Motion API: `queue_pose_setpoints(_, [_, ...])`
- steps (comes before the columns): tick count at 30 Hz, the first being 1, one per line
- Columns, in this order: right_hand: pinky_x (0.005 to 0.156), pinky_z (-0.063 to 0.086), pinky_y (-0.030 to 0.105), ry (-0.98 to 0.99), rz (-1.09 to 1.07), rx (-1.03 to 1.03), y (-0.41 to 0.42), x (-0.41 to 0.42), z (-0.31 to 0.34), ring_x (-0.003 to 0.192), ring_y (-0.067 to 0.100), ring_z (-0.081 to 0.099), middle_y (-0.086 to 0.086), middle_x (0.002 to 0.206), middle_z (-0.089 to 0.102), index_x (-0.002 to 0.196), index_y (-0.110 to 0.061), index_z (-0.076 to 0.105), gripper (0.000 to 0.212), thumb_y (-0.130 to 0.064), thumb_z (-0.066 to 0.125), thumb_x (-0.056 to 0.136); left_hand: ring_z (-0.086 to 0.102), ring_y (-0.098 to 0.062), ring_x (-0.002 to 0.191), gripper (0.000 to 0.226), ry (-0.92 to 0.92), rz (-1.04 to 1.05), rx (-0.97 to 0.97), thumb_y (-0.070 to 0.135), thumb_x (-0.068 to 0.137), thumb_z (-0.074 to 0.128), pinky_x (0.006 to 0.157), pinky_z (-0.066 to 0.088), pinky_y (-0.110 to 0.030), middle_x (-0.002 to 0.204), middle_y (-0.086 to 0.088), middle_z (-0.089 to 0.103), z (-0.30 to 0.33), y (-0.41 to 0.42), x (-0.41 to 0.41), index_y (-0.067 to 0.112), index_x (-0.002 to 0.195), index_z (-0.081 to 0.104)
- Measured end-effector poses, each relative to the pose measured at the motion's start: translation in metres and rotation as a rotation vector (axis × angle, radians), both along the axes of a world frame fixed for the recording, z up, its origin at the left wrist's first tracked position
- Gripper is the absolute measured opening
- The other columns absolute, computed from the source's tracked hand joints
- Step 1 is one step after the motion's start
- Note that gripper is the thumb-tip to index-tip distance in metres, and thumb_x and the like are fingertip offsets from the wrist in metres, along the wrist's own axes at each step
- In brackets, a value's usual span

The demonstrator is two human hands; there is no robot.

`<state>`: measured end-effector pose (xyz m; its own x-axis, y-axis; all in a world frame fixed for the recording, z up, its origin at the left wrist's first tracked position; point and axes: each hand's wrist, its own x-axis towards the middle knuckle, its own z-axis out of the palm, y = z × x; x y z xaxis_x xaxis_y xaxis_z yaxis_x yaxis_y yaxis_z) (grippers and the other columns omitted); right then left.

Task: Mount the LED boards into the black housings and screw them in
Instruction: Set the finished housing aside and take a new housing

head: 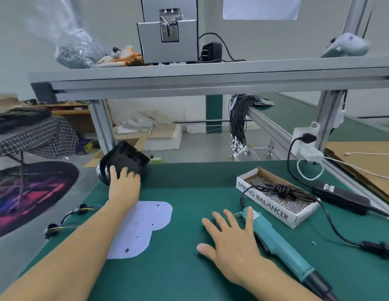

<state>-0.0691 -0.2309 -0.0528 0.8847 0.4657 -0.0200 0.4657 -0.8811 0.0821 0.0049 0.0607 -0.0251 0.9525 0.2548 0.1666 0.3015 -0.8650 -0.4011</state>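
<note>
A black housing (pixel 128 158) is tilted up at the far left corner of the green table (pixel 189 177), and my left hand (pixel 124 181) grips its near edge. My right hand (pixel 230 240) hovers flat with fingers spread over the mat, just left of a teal electric screwdriver (pixel 278 242) lying on the table; some fingers overlap its tip. A white cardboard box (pixel 276 211) labelled "SPRING BALANCER" holds many small screws and a coiled black cable. No LED board is clearly visible.
A white dotted cloth (pixel 143 224) lies under my left forearm. Small wired parts (pixel 58 224) sit at the table's left edge. A black power adapter (pixel 341 196) and cables lie on the right. An aluminium frame shelf (pixel 211 83) spans overhead, with a wire bundle (pixel 239 124) hanging behind.
</note>
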Motion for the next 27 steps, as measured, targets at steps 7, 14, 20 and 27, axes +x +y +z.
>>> queue_pose_setpoints(7, [0.083, -0.041, 0.057, -0.031, 0.014, 0.008, -0.003, 0.012, 0.003, 0.148, 0.018, -0.007, -0.007, 0.161, 0.003, 0.151, -0.036, 0.009, 0.075, -0.072, 0.006, 0.085, 0.054, -0.023, 0.100, 0.020, 0.027, -0.040, 0.170, 0.010, 0.087, 0.052, 0.110, 0.019, -0.045, 0.094, 0.002, 0.063, -0.008, 0.014, 0.023, 0.022, 0.094, 0.067])
queue_pose_setpoints(14, [0.107, -0.002, 0.059, 0.002, 0.044, 0.085, 0.004, 0.001, 0.030, 0.128, 0.023, 0.051, 0.006, 0.133, 0.058, 0.117, -0.032, 0.066, 0.057, -0.062, 0.030, 0.085, 0.051, -0.023, 0.078, 0.019, -0.110, -0.108, 0.131, 0.003, 0.081, 0.054, 0.085, 0.030, -0.035, 0.087, -0.002, 0.053, -0.005, 0.017, 0.018, 0.018, 0.083, 0.065])
queue_pose_setpoints(20, [0.108, -0.023, 0.053, -0.005, 0.068, 0.219, 0.012, 0.010, 0.025, 0.146, 0.010, 0.002, -0.009, 0.158, 0.008, 0.149, -0.033, 0.019, 0.062, -0.062, 0.025, 0.095, 0.047, -0.026, 0.042, 0.035, -0.463, -0.348, 0.006, -0.017, 0.033, 0.078, 0.050, 0.039, -0.031, 0.053, -0.012, 0.048, 0.017, -0.003, -0.025, 0.004, 0.048, 0.054])
queue_pose_setpoints(27, [0.079, 0.041, 0.016, 0.506, -0.146, 1.216, 0.039, 0.017, 0.058, 0.103, 0.004, 0.058, -0.016, 0.124, 0.056, 0.151, -0.033, 0.013, 0.074, -0.059, 0.045, 0.090, 0.049, -0.026, 0.050, 0.028, -0.585, -0.620, -0.242, 0.001, 0.052, 0.083, 0.054, 0.031, -0.032, 0.061, -0.005, 0.052, 0.022, -0.095, -0.101, 0.013, 0.060, 0.059])
